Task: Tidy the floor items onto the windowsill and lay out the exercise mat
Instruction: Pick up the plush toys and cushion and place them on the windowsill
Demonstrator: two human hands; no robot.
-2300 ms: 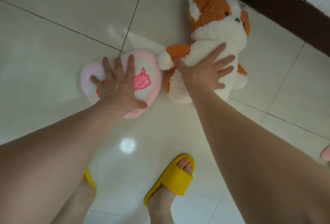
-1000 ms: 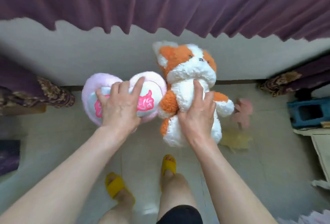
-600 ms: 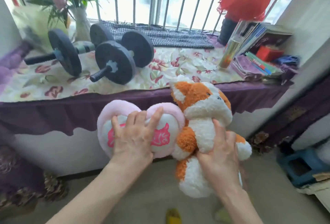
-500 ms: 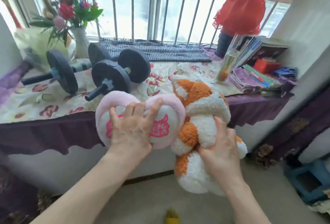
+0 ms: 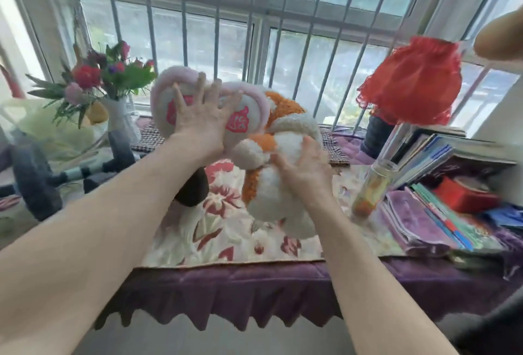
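My left hand (image 5: 199, 122) grips a pink heart-shaped plush cushion (image 5: 167, 94) with a bright pink mark, held up over the windowsill (image 5: 226, 241). My right hand (image 5: 304, 169) grips the white belly of an orange and white plush animal (image 5: 283, 128), which leans against the cushion above the sill's flowered cloth. Both toys are in front of the window bars. Whether the plush animal's lower end touches the cloth I cannot tell. No exercise mat is recognisable.
Dark dumbbells (image 5: 36, 185) lie on the sill at left beside a vase of flowers (image 5: 113, 91). At right stand a red-shaded lamp (image 5: 410, 88), a glass bottle (image 5: 373, 185) and stacked books (image 5: 441, 207). A purple frill (image 5: 240, 298) hangs from the sill's front edge.
Both hands have lifted the two toys from the floor up and forward over the windowsill; the view has risen from the floor tiles to the window.
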